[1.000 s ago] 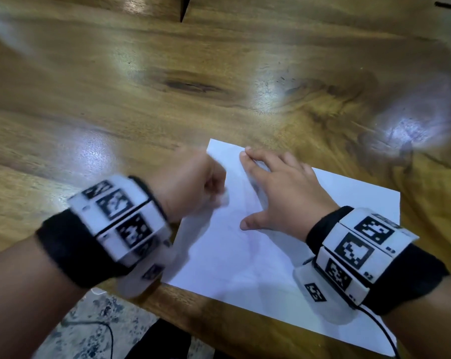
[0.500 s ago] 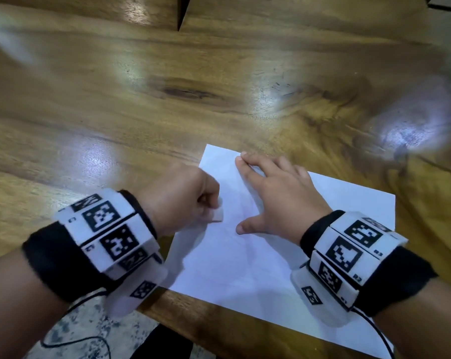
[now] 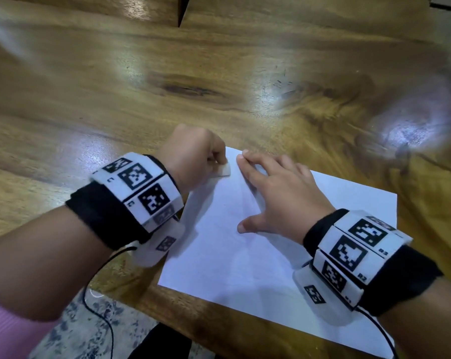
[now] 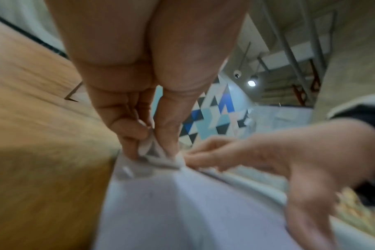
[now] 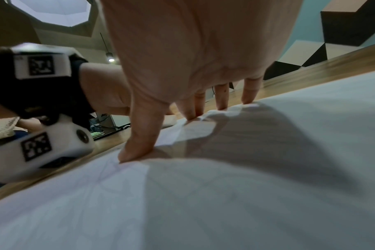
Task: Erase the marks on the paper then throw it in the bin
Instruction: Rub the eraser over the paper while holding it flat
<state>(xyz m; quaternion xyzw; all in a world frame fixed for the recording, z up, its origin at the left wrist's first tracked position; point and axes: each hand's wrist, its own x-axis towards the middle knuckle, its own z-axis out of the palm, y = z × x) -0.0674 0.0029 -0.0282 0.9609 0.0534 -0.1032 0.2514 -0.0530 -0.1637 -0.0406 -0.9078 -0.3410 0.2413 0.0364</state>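
Note:
A white sheet of paper (image 3: pixel 245 250) lies near the front edge of the wooden table (image 3: pixel 167 86). My left hand (image 3: pixel 196 159) pinches a small white eraser (image 3: pixel 223 171) and holds it against the paper's far left corner; the left wrist view shows the eraser (image 4: pixel 152 148) between thumb and fingers on the paper (image 4: pixel 182 211). My right hand (image 3: pixel 278 193) lies flat with spread fingers and presses the sheet down, its fingertips just right of the eraser. In the right wrist view, thumb and fingertips (image 5: pixel 137 148) press the paper (image 5: pixel 225 194). Only faint lines show on the sheet.
The table's front edge (image 3: pixel 219 330) runs just below the paper, with patterned floor (image 3: pixel 89 332) and a black cable (image 3: pixel 100 312) beneath. A seam (image 3: pixel 183 11) splits the tabletop at the far side. No bin is in view.
My left hand has moved with the eraser away from me along the paper's left side, up to the far corner. The right hand has stayed pressed on the sheet.

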